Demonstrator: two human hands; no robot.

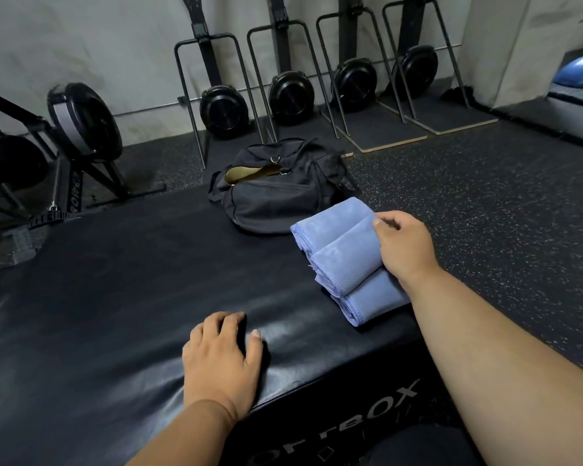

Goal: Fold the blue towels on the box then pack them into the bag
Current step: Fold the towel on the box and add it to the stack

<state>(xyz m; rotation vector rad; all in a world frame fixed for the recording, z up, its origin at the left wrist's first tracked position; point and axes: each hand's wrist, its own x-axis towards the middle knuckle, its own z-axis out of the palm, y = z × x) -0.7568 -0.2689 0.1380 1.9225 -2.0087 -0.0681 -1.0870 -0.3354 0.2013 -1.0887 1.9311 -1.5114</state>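
The right hand is pinching the far end of the folded blue towels lying along the box's right edge, bag just beyond, while the left hand is resting flat, fingers spread.

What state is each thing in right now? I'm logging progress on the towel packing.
blue towels: folded, stacked overlapping on the box, not yet in the bag.
bag: on the box beyond the towels, zip partly open, tan lining showing.
box: closed soft black top, carrying towels and bag.
right hand: fingers curled on the towels' right edge.
left hand: flat on the box top, holding nothing.
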